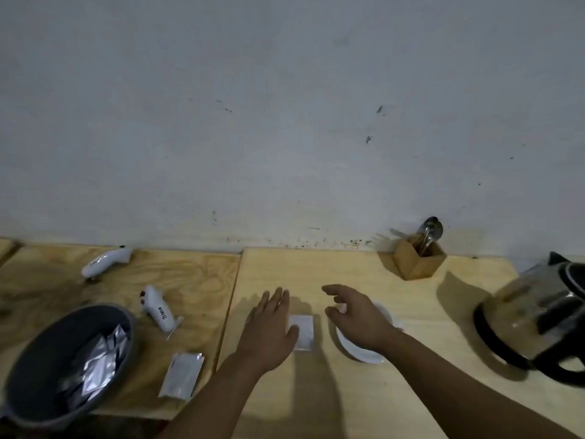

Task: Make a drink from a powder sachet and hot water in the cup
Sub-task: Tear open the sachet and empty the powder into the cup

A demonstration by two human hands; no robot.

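Observation:
A small white sachet (304,332) lies flat on the light wooden table (348,391), between my two hands. My left hand (270,327) hovers open just left of it, with the thumb near the sachet's left edge. My right hand (357,318) is open, fingers spread, above a white cup (361,350) that it partly hides. A glass kettle (538,318) with a black handle and base stands at the right edge. A wooden holder (419,261) with metal spoons (431,229) sits by the wall.
A silver sachet (182,375) lies on the darker plywood table at left. A grey bowl (38,359) holding several silver sachets sits at the lower left. Two white controllers (106,262) (160,308) lie beyond it. A grey wall runs along the back.

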